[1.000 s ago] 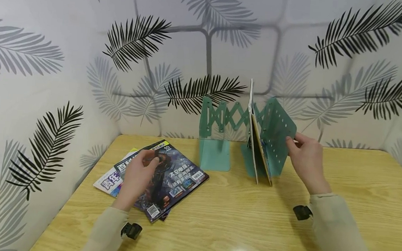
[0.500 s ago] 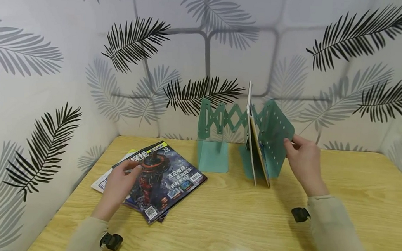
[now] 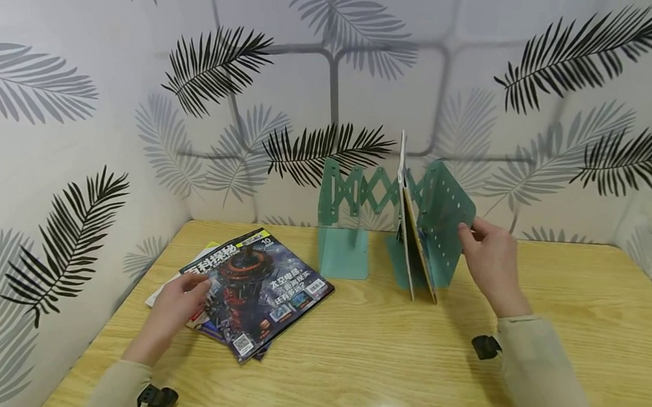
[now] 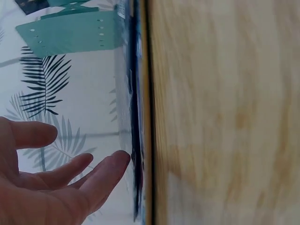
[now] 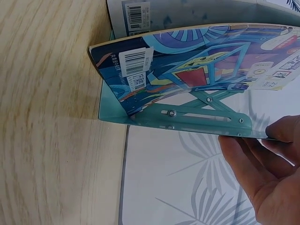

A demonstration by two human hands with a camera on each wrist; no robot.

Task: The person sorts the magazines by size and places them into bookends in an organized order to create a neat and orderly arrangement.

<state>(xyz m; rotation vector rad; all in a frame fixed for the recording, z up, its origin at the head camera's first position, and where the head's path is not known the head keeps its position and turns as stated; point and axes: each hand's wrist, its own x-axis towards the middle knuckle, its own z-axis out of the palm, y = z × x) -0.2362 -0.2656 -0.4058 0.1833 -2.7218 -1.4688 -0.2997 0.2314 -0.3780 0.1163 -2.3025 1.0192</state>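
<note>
A green expandable bookend (image 3: 342, 255) stands against the wall, its right panel (image 3: 444, 221) perforated and upright. My right hand (image 3: 492, 262) pinches that panel's outer edge, thumb on one face and fingers on the other in the right wrist view. Two thin books lean inside: one with a white spine (image 3: 406, 234), the other with a blue illustrated cover (image 5: 197, 65) and barcode stickers. At the left lies a fanned stack of magazines, topped by a dark space-themed magazine (image 3: 275, 282). My left hand (image 3: 173, 306) is at the stack's left side, fingers loosely bent, holding nothing; fingertip contact is unclear.
The wooden table (image 3: 360, 357) reaches back to a wall (image 3: 368, 93) with a palm-leaf pattern. Another wall stands close along the left. Within the bookend, a gap separates the left panel (image 3: 329, 191) from the books.
My left hand has moved left and toward me across the magazines, uncovering more of the top cover. My right hand keeps its hold on the bookend panel; books and magazines stay put.
</note>
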